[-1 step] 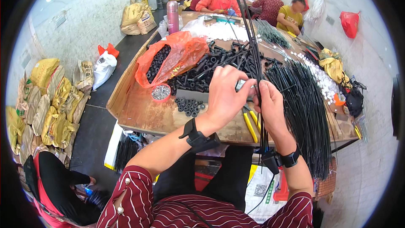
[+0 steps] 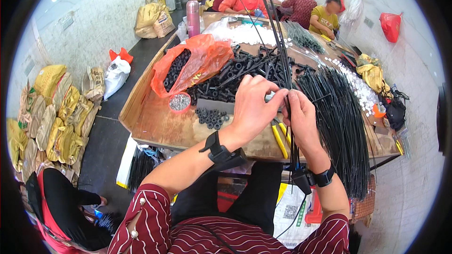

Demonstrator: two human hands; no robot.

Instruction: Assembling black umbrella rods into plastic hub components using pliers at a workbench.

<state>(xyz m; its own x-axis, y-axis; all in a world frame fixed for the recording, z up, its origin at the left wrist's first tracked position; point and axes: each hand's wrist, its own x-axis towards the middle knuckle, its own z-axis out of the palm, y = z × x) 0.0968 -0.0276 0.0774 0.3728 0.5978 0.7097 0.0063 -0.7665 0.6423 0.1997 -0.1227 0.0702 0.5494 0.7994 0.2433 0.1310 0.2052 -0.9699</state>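
Bundle of long, thin black rods (image 2: 283, 59): is standing nearly upright above the near part of a brown wooden table (image 2: 157, 129), its upper ends leaning left.
Right hand (image 2: 301, 113): is gripping the bundle between closed thumb and fingers.
Left hand (image 2: 254, 99): is curling its fingers in around a small, pale, shiny piece (image 2: 269, 97), mostly hidden, with thumb and forefinger meeting beside the bundle.
Yellow-handled pliers (image 2: 279, 141): are lying between the forearms, just left of the bundle.
Large sheaf of black rods (image 2: 336, 127): is spreading just right of the right hand and overhanging the table's near edge.
Heap of short black plastic tubes (image 2: 235, 73): is lying beyond the left hand, which is hiding part of it.
Crumpled orange-red plastic bag (image 2: 207, 56): is resting left of the heap, holding small black pieces (image 2: 176, 68).
Round red tub (image 2: 179, 112): is holding small silver pieces (image 2: 179, 102) near loose black rings (image 2: 210, 118).
Small white discs (image 2: 256, 35): are covering the table's far part, near a pink cylindrical bottle (image 2: 193, 21).
Person in orange (image 2: 245, 2): is sitting beyond, partly screened by the bundle.
Yellow and tan sacks (image 2: 52, 113): are lining the left wall.
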